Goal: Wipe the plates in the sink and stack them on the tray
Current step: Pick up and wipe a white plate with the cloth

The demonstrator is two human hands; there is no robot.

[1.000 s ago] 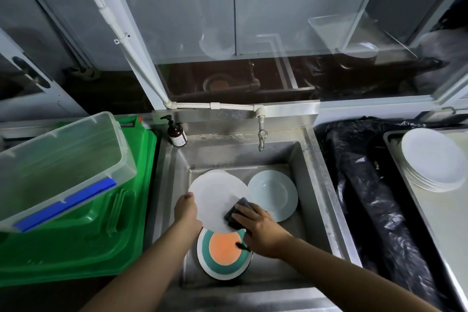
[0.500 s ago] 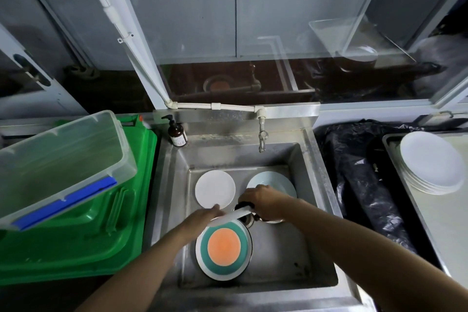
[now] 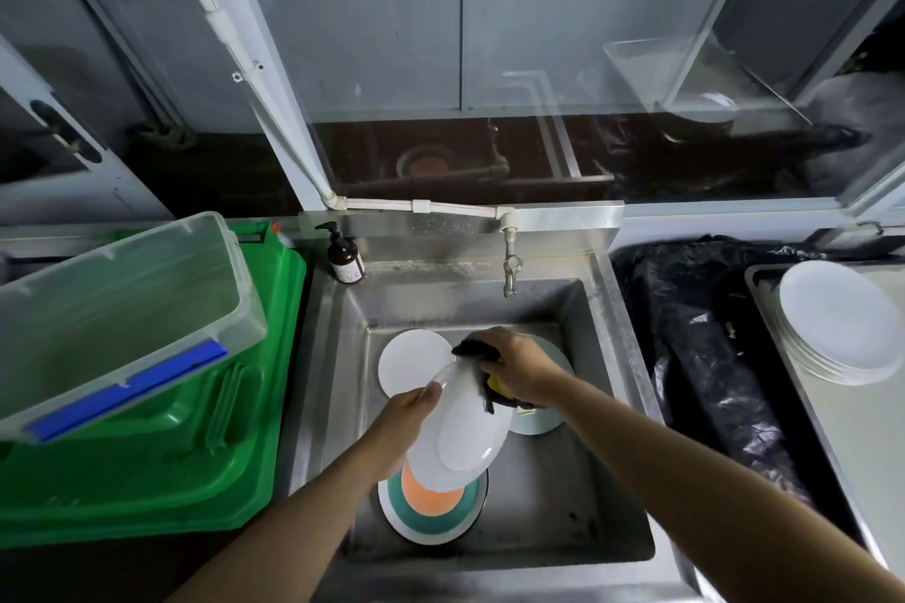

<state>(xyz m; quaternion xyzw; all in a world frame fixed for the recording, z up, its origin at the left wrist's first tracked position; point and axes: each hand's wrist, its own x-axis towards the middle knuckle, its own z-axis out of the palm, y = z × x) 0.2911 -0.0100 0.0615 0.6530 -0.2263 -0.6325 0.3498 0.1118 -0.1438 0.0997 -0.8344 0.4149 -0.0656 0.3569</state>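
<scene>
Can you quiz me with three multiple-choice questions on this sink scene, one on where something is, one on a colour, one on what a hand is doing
1. Where does the stack of white plates sit?
A. on the tray to the right of the sink
B. inside the green bin
C. under the tap

2. What colour is the centre of the banded plate lying at the near end of the sink?
A. blue
B. orange
C. black

3. What is the right hand doing?
A. hanging idle
B. turning the tap
C. gripping a dark sponge against the white plate held by the left hand

Answers: 1 A, the stack rests on the metal tray past the black bag. 2 B, an orange disc shows inside a teal ring. 3 C, its fingers curl round the sponge at the plate's upper rim.
</scene>
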